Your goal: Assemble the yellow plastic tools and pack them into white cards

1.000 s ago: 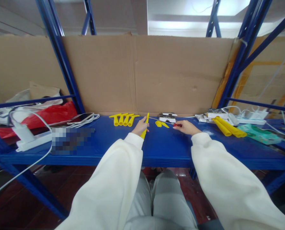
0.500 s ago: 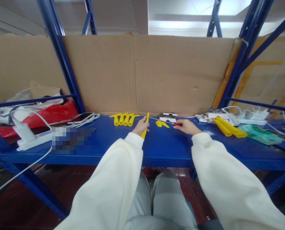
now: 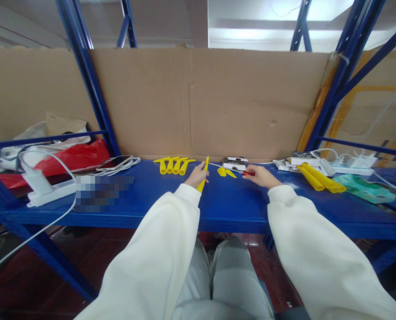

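Note:
My left hand [image 3: 195, 175] is closed around a yellow tapered tube [image 3: 203, 178], its narrow end pointing away from me. My right hand [image 3: 262, 176] grips the red handle of a screwdriver [image 3: 249, 173]. Its long thin shaft points left towards the tube; I cannot tell whether the tip touches it. Between my hands, small yellow pieces [image 3: 226, 172] lie on the blue shelf top [image 3: 231, 200]. Left of my left hand, several yellow tubes [image 3: 173, 166] stand in a row, thin yellow parts projecting at their far ends.
Behind the pieces is a small black-and-white box [image 3: 234, 163] against the cardboard panel [image 3: 244, 102]. Two yellow tubes [image 3: 321, 178] and a green packet [image 3: 364, 189] lie at right. On the left are a white power strip [image 3: 53, 193], cables, a phone [image 3: 115, 162] and a red bag [image 3: 73, 160].
The whole view has shifted slightly. Both hands keep nearly the same positions and grips, with the tube and screwdriver still held.

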A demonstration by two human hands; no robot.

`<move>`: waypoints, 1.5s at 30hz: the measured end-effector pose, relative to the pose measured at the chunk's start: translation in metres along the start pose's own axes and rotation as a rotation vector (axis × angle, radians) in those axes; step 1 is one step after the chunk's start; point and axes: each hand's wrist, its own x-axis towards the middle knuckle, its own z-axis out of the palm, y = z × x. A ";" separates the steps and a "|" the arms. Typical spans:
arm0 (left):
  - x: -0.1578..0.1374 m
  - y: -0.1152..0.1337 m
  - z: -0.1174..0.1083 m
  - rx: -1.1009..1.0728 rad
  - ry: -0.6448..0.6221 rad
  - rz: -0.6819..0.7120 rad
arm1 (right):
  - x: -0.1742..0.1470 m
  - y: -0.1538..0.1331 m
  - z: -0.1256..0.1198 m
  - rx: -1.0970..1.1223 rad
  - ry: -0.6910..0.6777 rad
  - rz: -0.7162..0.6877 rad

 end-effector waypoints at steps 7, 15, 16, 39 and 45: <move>-0.002 0.002 -0.001 0.023 0.000 -0.001 | 0.002 0.001 0.003 0.097 -0.045 0.014; 0.001 -0.001 0.000 0.018 0.005 0.002 | 0.001 0.000 0.003 0.090 0.025 0.011; 0.001 -0.001 0.000 0.022 0.005 -0.001 | 0.000 -0.002 0.001 0.085 0.014 -0.001; -0.003 0.003 0.000 0.016 0.018 -0.011 | 0.000 -0.005 0.003 0.112 -0.049 0.009; -0.005 0.006 0.000 0.021 0.016 -0.019 | 0.001 -0.004 0.004 0.131 -0.027 0.060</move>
